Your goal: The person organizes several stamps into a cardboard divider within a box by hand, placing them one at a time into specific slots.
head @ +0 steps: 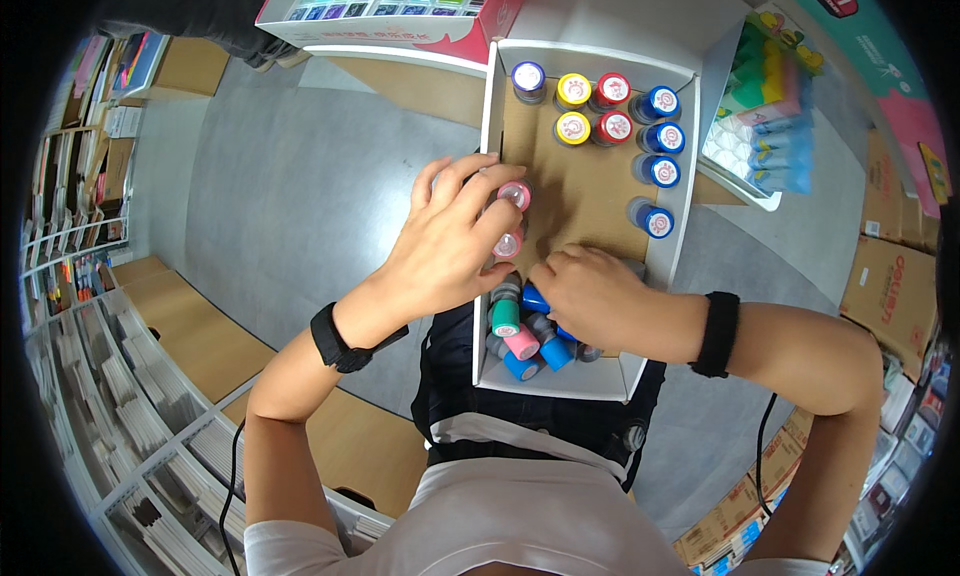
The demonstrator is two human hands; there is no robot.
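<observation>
An open white cardboard box (486, 137) with a brown inside rests over my lap. My left hand (450, 235) curls around two small cylinders with pink caps (513, 196) by the box's left wall. At the near end, my right hand (600, 291) reaches down among loose cylinders, its fingertips hidden beside a blue cap (535, 298). A green-capped cylinder (505, 317), a pink-capped one (523, 342) and several blue-capped ones lie tilted there. Farther up stand a purple-capped cylinder (528, 77), two yellow-capped (574, 90), two red-capped (613, 90) and a column of blue-capped ones (660, 137). Their tops bear printed pictures.
A display box of small coloured squares (397, 6) stands beyond the white box. To the right are a tray with bagged goods (772, 126) and cartons (892, 291). Shelves of packed stock (142, 381) line the left. A person's dark-clothed leg (195, 13) shows at upper left.
</observation>
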